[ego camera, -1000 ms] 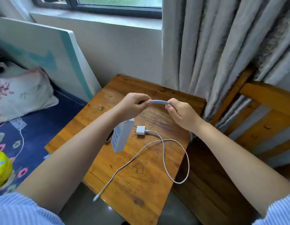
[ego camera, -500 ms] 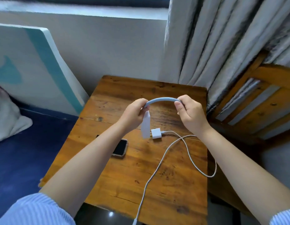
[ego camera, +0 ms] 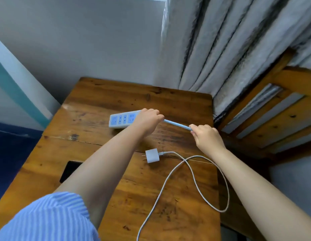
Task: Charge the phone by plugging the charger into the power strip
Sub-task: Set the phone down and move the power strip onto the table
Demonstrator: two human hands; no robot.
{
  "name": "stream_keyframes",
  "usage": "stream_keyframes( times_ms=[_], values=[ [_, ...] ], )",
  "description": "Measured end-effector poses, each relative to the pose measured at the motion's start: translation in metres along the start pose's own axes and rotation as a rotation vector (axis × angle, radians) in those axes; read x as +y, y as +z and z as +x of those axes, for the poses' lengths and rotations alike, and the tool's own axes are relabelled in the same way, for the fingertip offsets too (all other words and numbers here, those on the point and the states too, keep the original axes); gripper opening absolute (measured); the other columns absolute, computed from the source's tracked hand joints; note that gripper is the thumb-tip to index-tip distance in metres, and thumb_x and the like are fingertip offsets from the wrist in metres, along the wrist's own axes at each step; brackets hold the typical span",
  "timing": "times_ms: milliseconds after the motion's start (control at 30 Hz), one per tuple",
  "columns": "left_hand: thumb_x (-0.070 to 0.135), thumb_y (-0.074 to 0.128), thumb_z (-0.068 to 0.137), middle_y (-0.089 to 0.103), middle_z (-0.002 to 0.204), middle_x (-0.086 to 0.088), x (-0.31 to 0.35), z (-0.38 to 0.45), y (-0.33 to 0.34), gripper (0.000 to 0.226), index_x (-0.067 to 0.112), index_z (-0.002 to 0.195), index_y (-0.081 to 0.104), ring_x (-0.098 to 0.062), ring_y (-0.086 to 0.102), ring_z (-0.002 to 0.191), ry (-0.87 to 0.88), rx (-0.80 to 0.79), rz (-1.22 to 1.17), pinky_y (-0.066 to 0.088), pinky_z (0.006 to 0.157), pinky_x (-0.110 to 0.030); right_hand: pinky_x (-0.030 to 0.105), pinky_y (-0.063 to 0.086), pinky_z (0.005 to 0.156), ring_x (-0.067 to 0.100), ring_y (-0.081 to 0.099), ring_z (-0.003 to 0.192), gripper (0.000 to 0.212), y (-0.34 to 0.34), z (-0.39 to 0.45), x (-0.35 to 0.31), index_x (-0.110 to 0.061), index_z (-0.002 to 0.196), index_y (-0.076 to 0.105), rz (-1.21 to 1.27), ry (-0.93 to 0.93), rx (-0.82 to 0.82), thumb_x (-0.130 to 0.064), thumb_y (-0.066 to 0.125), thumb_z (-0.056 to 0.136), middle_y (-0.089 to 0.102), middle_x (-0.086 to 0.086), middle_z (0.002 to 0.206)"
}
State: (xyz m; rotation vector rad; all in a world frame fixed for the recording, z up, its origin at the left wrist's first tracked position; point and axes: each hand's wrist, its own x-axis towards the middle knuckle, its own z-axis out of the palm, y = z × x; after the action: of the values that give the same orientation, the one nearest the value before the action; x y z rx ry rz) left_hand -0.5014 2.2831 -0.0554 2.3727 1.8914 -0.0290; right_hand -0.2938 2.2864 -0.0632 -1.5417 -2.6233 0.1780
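A white and blue power strip [ego camera: 122, 119] lies flat, sockets up, on the far part of the wooden table [ego camera: 106, 94]. My left hand [ego camera: 147, 120] is closed on its right end. The strip's light blue cord [ego camera: 177, 125] runs rightward into my right hand [ego camera: 206, 137], which grips it. A white charger [ego camera: 152, 156], prongs pointing left, lies loose on the table nearer me. Its white cable [ego camera: 191, 169] loops right and trails to the front edge. A dark phone [ego camera: 69, 170] lies at the left, mostly hidden by my left forearm.
A grey curtain [ego camera: 220, 49] hangs behind the table's right corner. A wooden chair [ego camera: 281, 119] stands against the table's right side. A white and teal board [ego camera: 15, 80] leans on the wall at left, above a blue bed surface [ego camera: 10, 153].
The power strip hung upright from my left hand with its cord arched; now it lies flat on the table with the cord pulled straight. The view has shifted closer and downward.
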Motion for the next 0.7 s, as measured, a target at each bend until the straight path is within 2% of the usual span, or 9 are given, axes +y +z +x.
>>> stream_keyframes(
  times_ms=[167,267,333,367,433,533,700],
  values=[
    [0.007,0.054,0.086,0.059,0.117,-0.009,0.010,0.028,0.043,0.039,0.016,0.123,0.050,-0.026,0.048,0.107,-0.021,-0.040,0.008,0.041,0.090,-0.035,0.041,0.042,0.072,0.037,0.054,0.089,0.025,0.030,0.010,0.021,-0.006,0.111,0.053,-0.131,0.042,0.001,-0.016,0.038,0.093,0.064,0.019,0.090],
    [0.007,0.050,0.088,0.062,0.118,-0.008,0.006,0.039,0.068,0.036,0.016,0.123,0.053,-0.025,0.047,0.103,-0.016,-0.052,0.009,0.042,0.081,-0.033,0.043,0.049,0.060,0.040,0.059,0.071,0.012,0.041,0.015,0.025,0.000,0.091,0.064,-0.137,0.006,-0.006,-0.005,0.059,0.082,0.064,0.024,0.070],
    [0.006,0.048,0.088,0.062,0.120,-0.007,0.004,0.043,0.082,0.034,0.015,0.120,0.055,-0.025,0.047,0.103,-0.015,-0.080,0.009,0.041,0.079,-0.032,0.039,0.051,0.048,0.039,0.059,0.056,0.014,0.050,0.014,0.024,0.001,0.077,0.068,-0.171,0.021,-0.016,0.000,0.075,0.065,0.062,0.021,0.058],
    [0.007,0.047,0.088,0.062,0.121,-0.007,0.004,0.047,0.088,0.034,0.014,0.120,0.056,-0.026,0.047,0.104,-0.012,-0.087,0.022,0.041,0.080,-0.033,0.039,0.051,0.048,0.039,0.060,0.057,0.016,0.058,0.016,0.026,0.000,0.076,0.068,-0.176,0.027,-0.005,0.001,0.076,0.063,0.062,0.021,0.059],
    [0.006,0.045,0.088,0.061,0.123,-0.008,0.002,0.055,0.095,0.035,0.013,0.121,0.055,-0.027,0.047,0.106,0.000,-0.108,0.044,0.040,0.084,-0.035,0.043,0.050,0.062,0.041,0.059,0.073,0.017,0.075,0.020,0.029,0.000,0.090,0.067,-0.140,0.080,-0.006,0.001,0.068,0.073,0.063,0.024,0.074],
    [0.007,0.043,0.089,0.059,0.123,-0.009,-0.002,0.060,0.098,0.035,0.014,0.122,0.052,-0.028,0.046,0.108,0.007,-0.111,0.092,0.038,0.087,-0.036,0.045,0.037,0.085,0.038,0.047,0.103,0.028,0.094,0.025,0.030,-0.005,0.116,0.052,-0.143,0.140,-0.028,-0.005,0.042,0.090,0.056,0.021,0.108],
    [0.005,0.046,0.087,0.052,0.131,-0.012,0.003,0.050,0.097,0.041,0.009,0.128,0.045,-0.029,0.042,0.118,-0.006,-0.106,0.023,0.036,0.099,-0.036,0.046,0.033,0.098,0.036,0.045,0.111,0.029,0.101,0.025,0.022,-0.006,0.120,0.047,-0.143,0.199,-0.078,-0.008,0.037,0.093,0.054,0.019,0.117]
  ],
)
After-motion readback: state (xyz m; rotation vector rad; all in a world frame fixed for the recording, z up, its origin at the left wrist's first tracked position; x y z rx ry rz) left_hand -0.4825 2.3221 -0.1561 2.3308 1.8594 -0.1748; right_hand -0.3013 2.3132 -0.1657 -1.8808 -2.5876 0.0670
